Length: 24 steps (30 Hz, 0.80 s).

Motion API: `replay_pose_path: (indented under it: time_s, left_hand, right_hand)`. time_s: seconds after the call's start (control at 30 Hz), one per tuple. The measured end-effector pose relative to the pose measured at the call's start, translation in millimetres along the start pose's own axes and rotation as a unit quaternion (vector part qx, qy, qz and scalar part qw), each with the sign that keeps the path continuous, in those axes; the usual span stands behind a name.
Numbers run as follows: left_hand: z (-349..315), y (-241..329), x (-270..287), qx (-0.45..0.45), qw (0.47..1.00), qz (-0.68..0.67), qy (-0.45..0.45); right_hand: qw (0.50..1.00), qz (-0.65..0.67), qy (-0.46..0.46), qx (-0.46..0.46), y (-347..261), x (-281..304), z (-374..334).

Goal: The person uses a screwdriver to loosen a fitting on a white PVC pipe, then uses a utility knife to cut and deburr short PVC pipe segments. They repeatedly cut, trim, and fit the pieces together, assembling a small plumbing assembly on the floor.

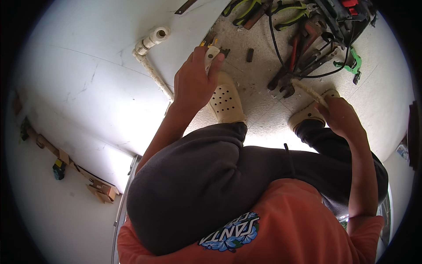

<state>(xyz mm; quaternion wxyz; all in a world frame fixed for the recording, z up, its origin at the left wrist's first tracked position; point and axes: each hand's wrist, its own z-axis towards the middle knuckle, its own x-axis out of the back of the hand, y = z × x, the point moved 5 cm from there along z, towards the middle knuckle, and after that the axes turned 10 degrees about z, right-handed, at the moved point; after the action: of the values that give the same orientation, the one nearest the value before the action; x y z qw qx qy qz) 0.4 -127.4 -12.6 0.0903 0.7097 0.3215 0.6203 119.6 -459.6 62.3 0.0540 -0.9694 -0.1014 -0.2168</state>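
My left hand (193, 81) is closed around a small off-white piece (212, 56) with a round dark spot; its kind is unclear. Small yellow and dark items (213, 43) show just beyond it. In my right hand (344, 115) is a pale, rough, stick-like rod (310, 91), its free end pointing up and left toward the tools. An open-jawed wrench (288, 90) lies beside that end. My left foot wears a cream clog (226, 101) below the left hand; the other clog (303, 115) is partly behind the right hand.
A dirty white elbowed pipe (154, 72) runs along the pale marbled surface at left. Pliers (290, 15), red-handled tools (294, 53), a black cable (274, 42) and a black tool bag (347, 20) crowd the far right. A green clamp-like tool (355, 64) lies beside them.
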Motion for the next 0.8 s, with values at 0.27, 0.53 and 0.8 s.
replay_pose_path:
  time_s: [0.27,0.53,0.8]
  left_hand:
    - [23,-39,-33,0.19,0.959,-0.186,-0.1]
    - [24,-40,-32,0.194,0.965,-0.141,-0.108]
    - [26,-31,-32,0.121,0.989,-0.061,-0.059]
  right_hand:
    - [1.0,0.005,-0.014,-0.015,-1,-2,1]
    - [1.0,-0.004,-0.004,0.01,-1,-5,1]
    - [1.0,-0.005,-0.007,-0.002,-3,-6,3]
